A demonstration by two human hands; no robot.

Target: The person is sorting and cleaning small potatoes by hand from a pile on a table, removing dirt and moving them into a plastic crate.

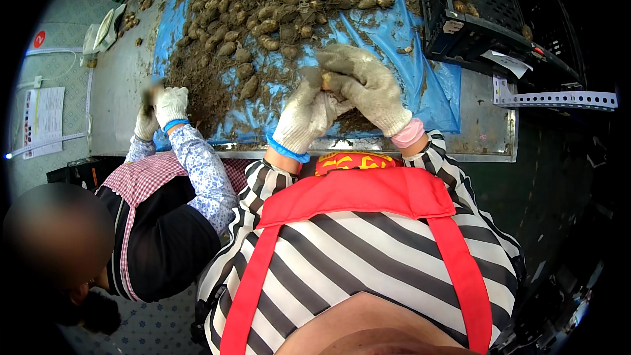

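The hands, in grubby white gloves, meet over the near part of a blue sheet (401,69) on the metal worktop (121,85). The left hand (303,115) and the right hand (369,85) pinch a small brown tuber (327,81) between their fingers. It sits above the sheet, at the point where the two gloves come together. Only a little of its surface shows, so which way it points and how its long axis runs cannot be told. The left wrist has a blue band (287,149), the right a pink one (409,133).

Beyond the hands, a pile (282,6) of tubers, roots and soil covers much of the sheet, the tubers pointing every way. One loose tuber (248,87) to the left of the hands lies with its long axis slanting from far right to near left.

Black crates (483,46) stand at the far right, the nearest with some tubers inside. To the left, a co-worker in a checked apron (148,174) has gloved hands (169,105) close together over the worktop, near the sheet's left edge.
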